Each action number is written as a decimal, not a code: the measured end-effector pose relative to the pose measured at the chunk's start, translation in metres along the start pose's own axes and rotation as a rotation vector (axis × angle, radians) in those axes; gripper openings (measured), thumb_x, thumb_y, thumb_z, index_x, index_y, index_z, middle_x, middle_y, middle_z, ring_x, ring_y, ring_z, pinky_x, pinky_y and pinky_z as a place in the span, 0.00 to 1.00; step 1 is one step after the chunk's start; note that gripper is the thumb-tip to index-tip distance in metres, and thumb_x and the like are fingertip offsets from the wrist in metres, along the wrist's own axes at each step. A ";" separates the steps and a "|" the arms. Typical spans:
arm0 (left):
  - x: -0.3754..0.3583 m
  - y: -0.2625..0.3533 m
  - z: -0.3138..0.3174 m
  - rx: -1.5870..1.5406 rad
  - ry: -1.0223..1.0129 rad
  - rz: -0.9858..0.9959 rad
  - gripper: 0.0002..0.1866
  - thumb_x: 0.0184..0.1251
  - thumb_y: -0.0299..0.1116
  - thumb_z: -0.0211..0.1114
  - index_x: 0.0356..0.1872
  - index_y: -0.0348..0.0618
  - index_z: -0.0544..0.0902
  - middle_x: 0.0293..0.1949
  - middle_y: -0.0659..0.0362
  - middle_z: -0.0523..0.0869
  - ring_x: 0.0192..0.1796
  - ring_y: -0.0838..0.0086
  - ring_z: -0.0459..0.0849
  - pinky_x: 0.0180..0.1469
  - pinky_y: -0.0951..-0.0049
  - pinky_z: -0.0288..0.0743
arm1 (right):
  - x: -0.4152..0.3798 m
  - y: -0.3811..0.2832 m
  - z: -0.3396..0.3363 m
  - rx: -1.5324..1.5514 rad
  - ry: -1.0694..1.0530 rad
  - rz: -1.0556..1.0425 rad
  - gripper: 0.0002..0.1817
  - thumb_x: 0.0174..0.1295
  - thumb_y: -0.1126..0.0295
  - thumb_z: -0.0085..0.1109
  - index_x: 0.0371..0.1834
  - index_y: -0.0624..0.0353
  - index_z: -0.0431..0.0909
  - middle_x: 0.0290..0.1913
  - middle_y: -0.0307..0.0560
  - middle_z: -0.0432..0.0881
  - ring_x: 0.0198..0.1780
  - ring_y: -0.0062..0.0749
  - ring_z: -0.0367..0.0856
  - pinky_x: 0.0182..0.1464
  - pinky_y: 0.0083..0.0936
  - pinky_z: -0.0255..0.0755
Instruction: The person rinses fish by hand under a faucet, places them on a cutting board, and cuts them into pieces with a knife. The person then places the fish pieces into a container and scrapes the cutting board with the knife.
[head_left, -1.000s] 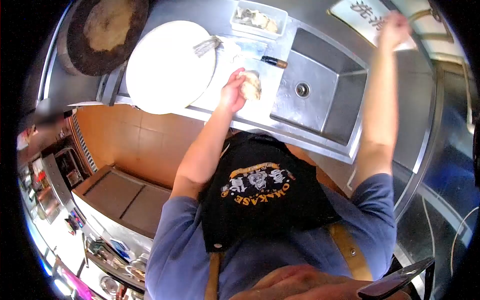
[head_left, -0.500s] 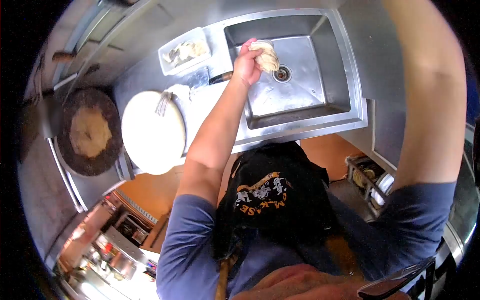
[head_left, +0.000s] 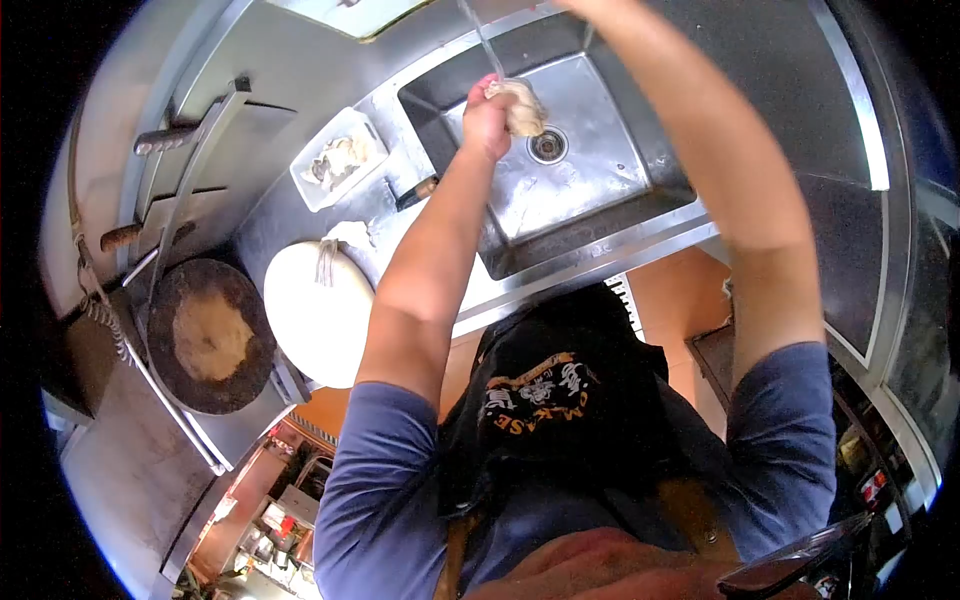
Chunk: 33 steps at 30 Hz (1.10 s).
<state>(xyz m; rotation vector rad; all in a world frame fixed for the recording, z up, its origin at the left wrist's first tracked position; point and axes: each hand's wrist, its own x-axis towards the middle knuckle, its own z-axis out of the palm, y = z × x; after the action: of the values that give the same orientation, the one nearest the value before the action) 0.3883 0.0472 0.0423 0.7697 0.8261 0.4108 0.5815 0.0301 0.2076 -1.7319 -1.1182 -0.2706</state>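
Note:
My left hand [head_left: 485, 125] is closed around a bunched, cream-coloured cloth [head_left: 523, 108] above the sink [head_left: 580, 145]. A thin stream of water [head_left: 487, 45] runs down onto the cloth from the top of the view. My right arm stretches across the far side of the sink. Only part of my right hand [head_left: 590, 8] shows at the top edge. Its fingers are cut off, so what it touches is hidden. The round drain [head_left: 547, 146] lies just below the cloth.
Left of the sink are a white tub [head_left: 338, 160] with pale pieces, a dark-bladed knife [head_left: 415, 194], and a round white cutting board [head_left: 320, 325] with a metal utensil [head_left: 326, 262] on it. A dark round chopping block [head_left: 212, 337] stands farther left. Knives hang on the wall rack.
My right arm has swung inward over the sink's far side, and a water stream now falls on the cloth. My left hand keeps its hold. The view has turned slightly.

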 end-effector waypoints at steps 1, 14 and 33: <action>0.005 -0.002 -0.003 0.006 -0.002 -0.006 0.30 0.55 0.14 0.57 0.62 0.43 0.67 0.50 0.53 0.80 0.52 0.61 0.81 0.54 0.61 0.80 | -0.032 0.018 -0.004 -0.002 0.004 0.008 0.19 0.67 0.56 0.58 0.47 0.62 0.78 0.42 0.60 0.85 0.44 0.53 0.84 0.45 0.45 0.76; 0.030 -0.006 -0.014 -0.063 0.080 0.028 0.32 0.54 0.12 0.55 0.62 0.49 0.67 0.50 0.53 0.79 0.51 0.60 0.81 0.48 0.62 0.80 | -0.244 0.051 0.056 1.228 -0.246 1.682 0.17 0.68 0.65 0.58 0.58 0.54 0.75 0.52 0.40 0.81 0.54 0.28 0.77 0.49 0.33 0.74; 0.009 -0.016 -0.013 -0.071 -0.011 -0.093 0.26 0.60 0.14 0.54 0.61 0.44 0.69 0.53 0.52 0.79 0.55 0.60 0.80 0.56 0.60 0.79 | -0.259 0.064 0.070 0.357 -0.091 0.992 0.20 0.64 0.58 0.64 0.51 0.62 0.79 0.47 0.51 0.82 0.44 0.35 0.82 0.43 0.27 0.77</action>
<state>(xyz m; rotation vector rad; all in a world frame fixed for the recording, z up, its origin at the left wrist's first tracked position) 0.3846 0.0480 0.0202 0.6651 0.8295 0.3512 0.4685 -0.0581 -0.0278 -1.7628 -0.2361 0.5880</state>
